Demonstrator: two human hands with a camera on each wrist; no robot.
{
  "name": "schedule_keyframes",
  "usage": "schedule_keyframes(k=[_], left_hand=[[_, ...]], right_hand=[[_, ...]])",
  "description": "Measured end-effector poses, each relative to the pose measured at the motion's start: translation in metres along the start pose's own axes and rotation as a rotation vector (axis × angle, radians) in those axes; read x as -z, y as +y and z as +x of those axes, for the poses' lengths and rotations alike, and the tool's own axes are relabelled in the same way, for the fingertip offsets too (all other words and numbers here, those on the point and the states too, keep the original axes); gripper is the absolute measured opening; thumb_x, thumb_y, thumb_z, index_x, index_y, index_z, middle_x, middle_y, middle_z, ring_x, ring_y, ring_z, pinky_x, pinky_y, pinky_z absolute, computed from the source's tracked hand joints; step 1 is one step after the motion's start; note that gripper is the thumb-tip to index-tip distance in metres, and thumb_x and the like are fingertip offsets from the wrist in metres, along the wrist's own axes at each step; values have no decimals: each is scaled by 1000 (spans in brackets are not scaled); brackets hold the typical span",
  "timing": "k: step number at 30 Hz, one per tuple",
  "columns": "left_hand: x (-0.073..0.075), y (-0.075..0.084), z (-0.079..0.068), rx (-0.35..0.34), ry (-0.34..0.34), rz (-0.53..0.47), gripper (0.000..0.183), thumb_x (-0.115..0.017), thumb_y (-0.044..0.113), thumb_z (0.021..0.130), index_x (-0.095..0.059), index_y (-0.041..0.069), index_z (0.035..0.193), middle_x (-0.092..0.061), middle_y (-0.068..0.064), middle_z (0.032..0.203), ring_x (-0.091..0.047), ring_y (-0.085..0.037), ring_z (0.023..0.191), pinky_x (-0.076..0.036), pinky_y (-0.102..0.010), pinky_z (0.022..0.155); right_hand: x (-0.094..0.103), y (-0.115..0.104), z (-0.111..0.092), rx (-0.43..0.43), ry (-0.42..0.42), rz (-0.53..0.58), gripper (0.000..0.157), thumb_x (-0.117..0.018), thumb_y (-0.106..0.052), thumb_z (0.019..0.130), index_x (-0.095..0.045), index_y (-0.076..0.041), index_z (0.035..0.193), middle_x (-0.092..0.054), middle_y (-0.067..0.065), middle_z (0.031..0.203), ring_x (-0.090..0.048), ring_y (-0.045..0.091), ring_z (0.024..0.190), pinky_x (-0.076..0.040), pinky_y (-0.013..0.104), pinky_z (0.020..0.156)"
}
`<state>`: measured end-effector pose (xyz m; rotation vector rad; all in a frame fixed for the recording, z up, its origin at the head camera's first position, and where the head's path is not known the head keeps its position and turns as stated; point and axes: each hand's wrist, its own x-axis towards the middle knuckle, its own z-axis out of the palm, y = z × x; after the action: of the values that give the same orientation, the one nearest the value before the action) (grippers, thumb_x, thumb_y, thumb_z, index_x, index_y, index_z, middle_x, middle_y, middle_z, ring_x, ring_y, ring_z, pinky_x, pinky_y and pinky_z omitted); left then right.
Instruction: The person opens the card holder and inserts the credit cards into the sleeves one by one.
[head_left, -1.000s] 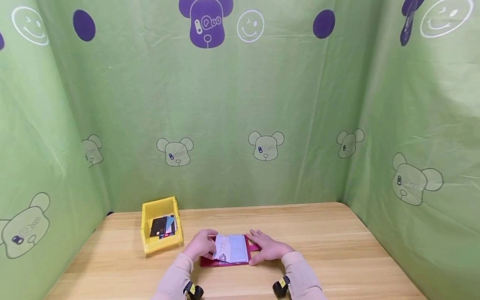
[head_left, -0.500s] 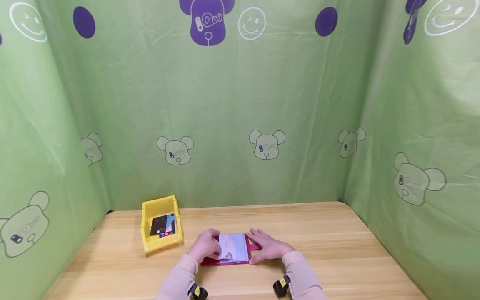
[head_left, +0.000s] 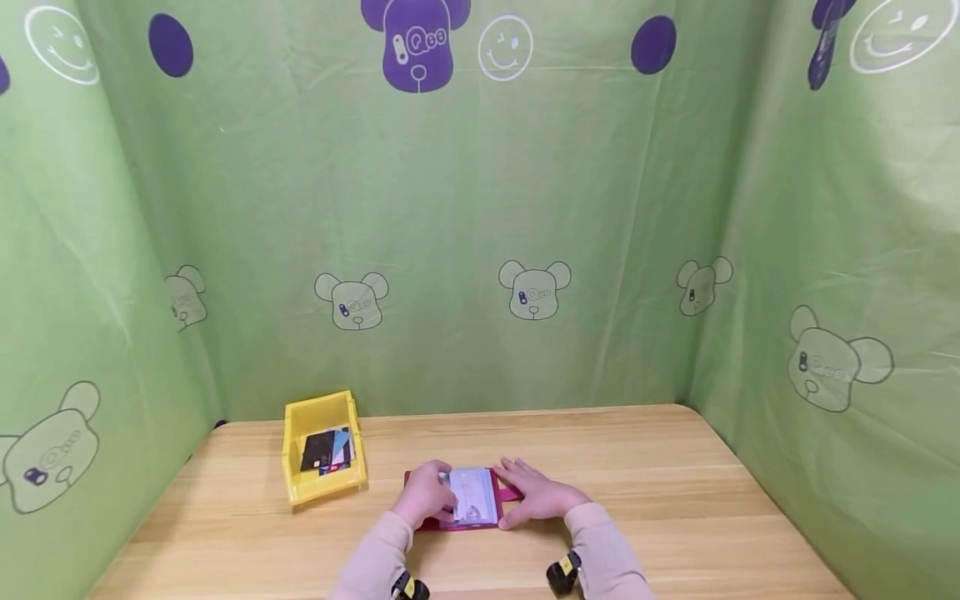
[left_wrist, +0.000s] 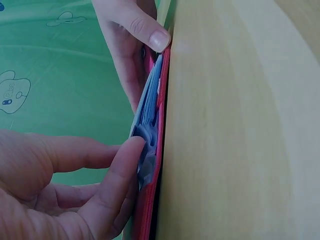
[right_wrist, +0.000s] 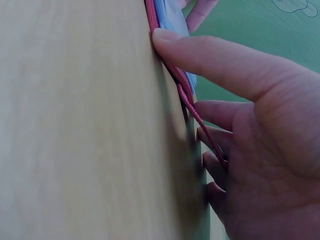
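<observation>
An opened red wallet (head_left: 491, 497) lies on the table in front of me, a stack of pale bluish leaves (head_left: 472, 496) on its right half. My left hand (head_left: 427, 492) covers most of the wallet's left half. Its thumb and fingers pinch the free left edge of the leaves, which bulge in the left wrist view (left_wrist: 145, 127). Along the wallet's right edge lies my right hand (head_left: 538, 493), fingers spread, with the thumb (right_wrist: 172, 42) pressing the lower corner. A pink strap (head_left: 510, 494) sticks out under this hand.
Left of the wallet stands a yellow bin (head_left: 288, 467), with a black card (head_left: 318, 450) and other cards inside. The wooden table (head_left: 637, 467) meets green printed curtains (head_left: 450, 358) at the back and sides.
My left hand has moved a little to the right, and the left edge of the top leaf has shifted right with it. The right hand stays in place.
</observation>
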<state>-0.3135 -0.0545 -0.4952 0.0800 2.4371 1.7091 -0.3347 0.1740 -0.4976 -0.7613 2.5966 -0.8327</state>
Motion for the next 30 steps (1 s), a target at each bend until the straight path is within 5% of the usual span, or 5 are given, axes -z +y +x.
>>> schedule_keyframes(k=[11, 21, 30], left_hand=[[-2, 3, -2, -10, 36, 51, 46, -64, -17, 74, -55, -18, 120, -62, -19, 84, -65, -21, 62, -60, -28, 52], [-1, 6, -8, -66, 18, 214, 32, -70, -1, 80, -61, -17, 106, -65, -18, 82, -60, -14, 51, -57, -27, 49], [-8, 11, -10, -99, 49, 394, 33, -66, 32, 90, -63, 2, 76, -59, -5, 60, -57, -14, 46, -46, -23, 40]], right_hand=[[-2, 3, 1, -9, 3, 8, 99, -78, -38, 71, -30, -5, 151, -18, 23, 161, -11, 45, 149, -11, 68, 118], [-2, 4, 2, -5, 4, -2, 98, -77, -38, 71, -30, -6, 152, -19, 23, 160, -11, 45, 149, -12, 68, 118], [-1, 4, 1, 8, 5, -11, 98, -77, -38, 72, -30, -4, 151, -18, 25, 160, -12, 46, 148, -12, 68, 118]])
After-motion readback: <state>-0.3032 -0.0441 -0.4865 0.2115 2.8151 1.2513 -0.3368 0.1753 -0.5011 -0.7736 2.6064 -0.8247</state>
